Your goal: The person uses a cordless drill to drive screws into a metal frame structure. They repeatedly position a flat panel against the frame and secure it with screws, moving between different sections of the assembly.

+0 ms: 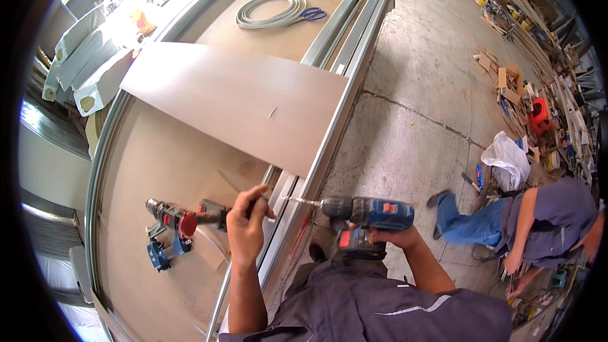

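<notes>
My right hand [396,237] grips the handle of a blue and black cordless drill [380,213]. A long thin bit [305,201] sticks out of its chuck to the left, over the edge of the metal frame [282,212]. Just left of the bit's tip, my left hand [246,218] is closed in a pinch, with a small pale piece showing at its fingertips, too small to name. Beyond my hands a pale flat panel [234,98] lies across the frame. On it rests a small thin metal piece [273,112], perhaps a screw.
Left of my hand lie a second power tool [171,216] with a red part and a blue tool [166,252]. Farther off are a coiled pale strip [272,11] and blue-handled scissors [313,14]. At right, a person [544,215] bends over cluttered items near a white bag [506,159].
</notes>
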Motion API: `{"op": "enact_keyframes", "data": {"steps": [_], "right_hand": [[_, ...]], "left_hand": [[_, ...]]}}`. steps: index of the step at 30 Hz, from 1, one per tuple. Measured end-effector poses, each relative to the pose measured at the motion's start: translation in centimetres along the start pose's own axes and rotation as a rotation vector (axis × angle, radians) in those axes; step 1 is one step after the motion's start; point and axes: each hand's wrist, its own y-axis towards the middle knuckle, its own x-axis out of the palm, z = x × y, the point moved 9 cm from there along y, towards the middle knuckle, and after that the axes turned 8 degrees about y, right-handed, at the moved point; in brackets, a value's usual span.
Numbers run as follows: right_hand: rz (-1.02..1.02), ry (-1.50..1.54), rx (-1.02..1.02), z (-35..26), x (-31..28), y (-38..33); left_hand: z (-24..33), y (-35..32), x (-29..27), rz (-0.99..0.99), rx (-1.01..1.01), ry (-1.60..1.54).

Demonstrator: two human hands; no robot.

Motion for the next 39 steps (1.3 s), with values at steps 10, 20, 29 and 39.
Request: {"op": "enact_keyframes", "data": {"steps": [10, 20, 29, 39], "right_hand": [[-0.051, -0.153, 0.004, 6.4, 10.4, -6.5], [0.182, -0.340, -0.026, 8.3, 8.8, -14.7], [0.235, -0.193, 0.056, 12.2, 3.9, -21.3], [0.173, -0.274, -0.043, 16.2, -2.6, -25.5]], "left_hand": [[-4.8, -11.4, -6.3, 0.111, -0.104, -0.657], [-7.3, -15.2, -2.1, 0.042, -0.248, -0.845], [-8.1, -20.1, 3.6, 0.011, -0.327, -0.831], [-11.7, -24.5, 9.8, 0.026, -0.425, -0.616]]}}
